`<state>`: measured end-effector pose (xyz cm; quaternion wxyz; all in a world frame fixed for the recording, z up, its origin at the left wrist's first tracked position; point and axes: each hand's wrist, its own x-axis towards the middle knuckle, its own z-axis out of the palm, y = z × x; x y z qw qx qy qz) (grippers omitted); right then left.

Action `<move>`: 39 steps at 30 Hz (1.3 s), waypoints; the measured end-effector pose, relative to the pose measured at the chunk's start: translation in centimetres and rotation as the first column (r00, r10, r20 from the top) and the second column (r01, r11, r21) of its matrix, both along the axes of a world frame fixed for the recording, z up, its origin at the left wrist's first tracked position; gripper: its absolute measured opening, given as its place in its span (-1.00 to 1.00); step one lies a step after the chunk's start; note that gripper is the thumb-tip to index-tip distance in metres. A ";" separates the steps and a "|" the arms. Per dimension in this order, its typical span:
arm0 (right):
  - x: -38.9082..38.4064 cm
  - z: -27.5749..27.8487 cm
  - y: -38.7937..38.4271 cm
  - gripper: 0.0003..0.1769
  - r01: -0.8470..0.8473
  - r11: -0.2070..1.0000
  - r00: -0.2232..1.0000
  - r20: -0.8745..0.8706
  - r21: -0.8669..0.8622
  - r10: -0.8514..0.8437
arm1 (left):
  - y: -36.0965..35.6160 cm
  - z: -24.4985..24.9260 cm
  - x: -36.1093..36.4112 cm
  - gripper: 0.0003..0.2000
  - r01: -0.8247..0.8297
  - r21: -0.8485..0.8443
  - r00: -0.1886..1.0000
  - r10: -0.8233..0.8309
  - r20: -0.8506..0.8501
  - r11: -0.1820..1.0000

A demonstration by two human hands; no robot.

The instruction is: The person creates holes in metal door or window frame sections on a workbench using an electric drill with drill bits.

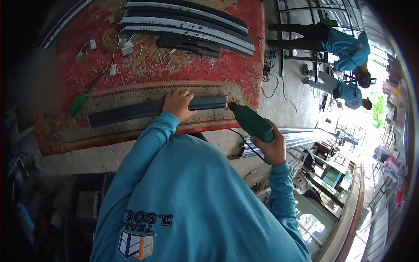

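Note:
A dark grey metal profile [135,113] lies lengthwise near the close edge of the carpet-covered table. My left hand [178,105] is closed over it, right of its middle, with the fingers wrapped across the top. My right hand [274,144] grips a green corded power drill [252,123]. The drill's nose is at the profile's right end; whether the bit touches the metal I cannot make out. A black cord [244,142] hangs below the drill. To the left of the profile lies a green-handled screwdriver [78,105].
Several long profiles labelled BRIGHTER [187,28] lie at the table's far side, beside a black tool-like object [187,45]. Small metal offcuts [126,47] and shavings litter the red carpet [144,65]. Two people [347,50] in blue shirts stand at the right, near coiled cables [270,65].

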<state>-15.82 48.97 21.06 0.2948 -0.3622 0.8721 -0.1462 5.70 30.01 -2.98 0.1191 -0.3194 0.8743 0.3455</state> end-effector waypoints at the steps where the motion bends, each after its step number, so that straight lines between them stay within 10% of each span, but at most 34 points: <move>1: -0.2 -0.2 -0.1 -0.18 -0.011 1.000 1.000 0.001 -0.011 0.011 | 0.0 0.0 0.0 -0.34 0.006 -0.006 1.000 -0.006 -0.006 1.000; 39: -2.9 0.7 -8.3 -0.16 -0.343 0.873 0.915 -0.086 0.346 0.394 | -0.1 -0.6 0.0 -0.35 0.009 0.057 1.000 -0.009 -0.003 0.998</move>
